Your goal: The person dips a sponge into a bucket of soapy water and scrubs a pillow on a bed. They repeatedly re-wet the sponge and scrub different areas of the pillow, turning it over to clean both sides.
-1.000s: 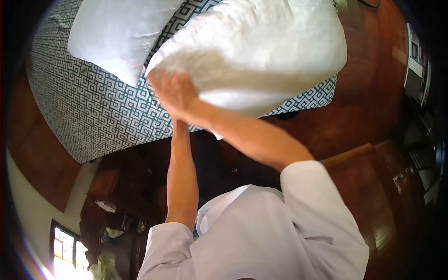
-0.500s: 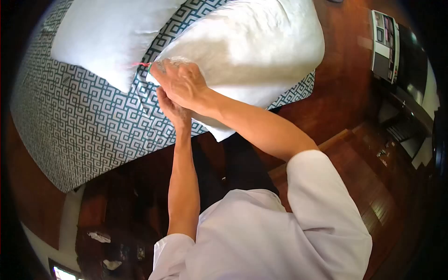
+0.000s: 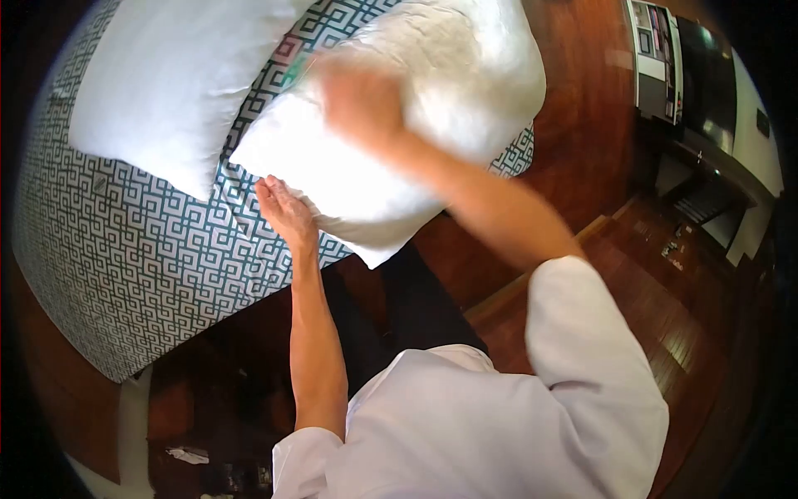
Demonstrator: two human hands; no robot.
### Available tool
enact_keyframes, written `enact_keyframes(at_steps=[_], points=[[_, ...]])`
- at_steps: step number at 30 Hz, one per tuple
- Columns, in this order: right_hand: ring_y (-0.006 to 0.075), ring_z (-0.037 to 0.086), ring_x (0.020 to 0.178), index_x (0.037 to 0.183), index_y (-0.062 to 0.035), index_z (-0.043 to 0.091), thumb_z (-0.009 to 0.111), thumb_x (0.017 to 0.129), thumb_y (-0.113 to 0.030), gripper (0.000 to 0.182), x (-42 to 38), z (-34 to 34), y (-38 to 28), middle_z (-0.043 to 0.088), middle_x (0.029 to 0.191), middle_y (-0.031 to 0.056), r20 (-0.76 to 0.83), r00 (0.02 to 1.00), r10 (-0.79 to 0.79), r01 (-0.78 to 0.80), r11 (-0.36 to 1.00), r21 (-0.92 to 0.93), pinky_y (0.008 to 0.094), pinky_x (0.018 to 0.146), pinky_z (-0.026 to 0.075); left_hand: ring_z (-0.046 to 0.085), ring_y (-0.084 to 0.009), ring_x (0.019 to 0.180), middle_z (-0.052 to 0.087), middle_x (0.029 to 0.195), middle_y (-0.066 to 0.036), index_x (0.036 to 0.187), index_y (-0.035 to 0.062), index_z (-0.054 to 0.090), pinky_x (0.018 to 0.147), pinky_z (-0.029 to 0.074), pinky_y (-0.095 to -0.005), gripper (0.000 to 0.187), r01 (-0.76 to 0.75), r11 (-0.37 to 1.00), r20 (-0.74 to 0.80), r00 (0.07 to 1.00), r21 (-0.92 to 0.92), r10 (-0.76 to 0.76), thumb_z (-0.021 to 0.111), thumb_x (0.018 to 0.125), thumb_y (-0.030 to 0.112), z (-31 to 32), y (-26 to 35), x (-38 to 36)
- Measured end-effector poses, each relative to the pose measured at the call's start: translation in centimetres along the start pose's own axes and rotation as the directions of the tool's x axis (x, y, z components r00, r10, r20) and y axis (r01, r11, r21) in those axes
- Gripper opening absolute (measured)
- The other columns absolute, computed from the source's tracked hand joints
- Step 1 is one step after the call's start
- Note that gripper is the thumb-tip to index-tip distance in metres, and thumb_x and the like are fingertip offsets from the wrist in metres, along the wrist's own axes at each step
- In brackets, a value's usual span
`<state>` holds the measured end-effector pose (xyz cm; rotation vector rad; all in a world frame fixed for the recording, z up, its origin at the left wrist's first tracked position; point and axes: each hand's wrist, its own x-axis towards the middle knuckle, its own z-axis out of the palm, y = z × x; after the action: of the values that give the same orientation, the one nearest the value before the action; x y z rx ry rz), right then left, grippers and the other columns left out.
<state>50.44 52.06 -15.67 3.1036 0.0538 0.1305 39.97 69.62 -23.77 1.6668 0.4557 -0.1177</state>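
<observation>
A white pillow (image 3: 465,91) lies on the bed's patterned sheet (image 3: 166,266), one corner pointing left. My left hand (image 3: 287,212) rests at that pillow's lower left edge, its fingers stretched toward the corner. Over the pillow's upper left part is my right hand (image 3: 359,98), smeared by motion. A blurred green and red thing (image 3: 293,71) shows just left of it; whether the hand holds it I cannot tell.
Another white pillow (image 3: 166,91) lies on the bed at the upper left. A shelf unit (image 3: 657,62) and a dark screen (image 3: 706,83) stand at the upper right. Wooden floor (image 3: 582,116) lies right of the bed.
My right hand has moved up and to the right, away from my left hand. My left hand has shifted a little down and left, and the pillow's left corner is now uncovered.
</observation>
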Motion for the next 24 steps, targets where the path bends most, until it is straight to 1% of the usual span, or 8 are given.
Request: enact_keyframes(at_steps=[3,6,7,10,13,17,21,24], points=[[0.0272,0.072,0.072,0.116,-0.0183,0.064,0.059,0.086,-0.02,0.03,-6.8,1.2,-6.3,0.072,0.086,0.0108,-0.057,0.965,-0.256,0.256,0.876,0.409,0.0469,0.063,0.058,0.038,-0.0083,0.073,0.044,0.078,0.001,0.09,0.0035,0.049,0.065,0.037,-0.0262,0.029,0.144,0.925,-0.018,0.987,-0.351,-0.16,0.042,0.109,0.025,0.7,1.9,0.1],[0.0275,0.071,0.072,0.119,-0.0122,0.063,0.055,0.088,-0.021,0.033,-6.2,5.1,5.5,0.073,0.09,0.0079,0.067,0.971,-0.228,0.234,0.968,-0.092,0.0495,0.062,0.055,0.038,-0.0086,0.072,0.045,0.079,0.001,0.09,0.0031,0.049,0.065,0.037,-0.026,0.029,0.155,0.981,-0.03,0.987,-0.118,-0.159,0.042,0.108,0.024,0.3,-0.3,-0.3],[0.0289,0.071,0.073,0.125,-0.0115,0.06,0.053,0.09,-0.02,0.037,-2.9,1.8,10.6,0.073,0.093,0.0079,0.476,0.876,0.076,-0.042,0.996,-0.082,0.0473,0.058,0.053,0.038,-0.0087,0.073,0.043,0.079,0.001,0.089,0.0026,0.049,0.065,0.037,-0.0255,0.027,0.169,0.982,-0.002,0.985,-0.082,-0.17,0.043,0.108,0.022,0.7,0.9,-0.5],[0.0279,0.067,0.069,0.113,-0.0132,0.066,0.055,0.091,-0.013,0.025,-0.7,1.9,22.5,0.069,0.091,0.01,0.073,0.977,0.199,-0.171,0.945,-0.279,0.0452,0.064,0.053,0.042,-0.0089,0.073,0.046,0.08,0.001,0.091,0.003,0.051,0.065,0.038,-0.0252,0.026,0.137,0.984,-0.023,0.99,-0.114,-0.141,0.045,0.106,0.023,1.4,1.2,-0.2],[0.0286,0.068,0.065,0.119,-0.0182,0.063,0.056,0.089,-0.019,0.03,1.5,-0.2,15.6,0.071,0.085,0.0077,0.079,0.936,0.343,-0.321,0.923,-0.21,0.0481,0.053,0.05,0.053,-0.0137,0.085,0.053,0.093,-0.004,0.105,0.0025,0.048,0.077,0.048,-0.0284,0.021,0.146,0.92,0.018,0.989,-0.363,-0.15,0.047,0.106,0.023,0.7,-0.3,-0.2],[0.0267,0.067,0.07,0.099,-0.011,0.059,0.057,0.087,-0.017,0.014,-6.3,-4.1,-3.6,0.067,0.082,0.0119,0.029,0.999,-0.031,0.008,0.812,0.584,0.0439,0.055,0.051,0.061,-0.0194,0.092,0.058,0.101,-0.007,0.113,0.0035,0.049,0.08,0.056,-0.035,0.024,0.304,0.806,0.053,0.945,-0.509,-0.323,0.051,0.104,0.026,0.7,2.8,-0.4],[0.0244,0.071,0.072,0.11,-0.0115,0.061,0.055,0.092,-0.021,0.022,-12.4,2.3,-0.6,0.071,0.087,0.0089,-0.027,0.976,-0.217,0.209,0.891,0.404,0.0378,0.051,0.05,0.062,-0.0221,0.093,0.059,0.106,-0.008,0.126,0.0031,0.05,0.081,0.056,-0.0368,0.033,0.292,0.824,0.068,0.952,-0.486,-0.297,0.053,0.103,0.027,0.0,-0.1,-0.2],[0.0289,0.068,0.065,0.127,-0.0186,0.058,0.057,0.089,-0.024,0.038,-8.5,3.1,16.4,0.07,0.094,0.0092,0.368,0.913,0.172,-0.128,0.982,-0.142,0.0478,0.053,0.05,0.057,-0.017,0.091,0.057,0.096,-0.007,0.111,0.0033,0.052,0.075,0.052,-0.0328,0.021,0.383,0.835,0.023,0.913,-0.396,-0.408,0.048,0.106,0.024,1.8,1.4,-0.7]])
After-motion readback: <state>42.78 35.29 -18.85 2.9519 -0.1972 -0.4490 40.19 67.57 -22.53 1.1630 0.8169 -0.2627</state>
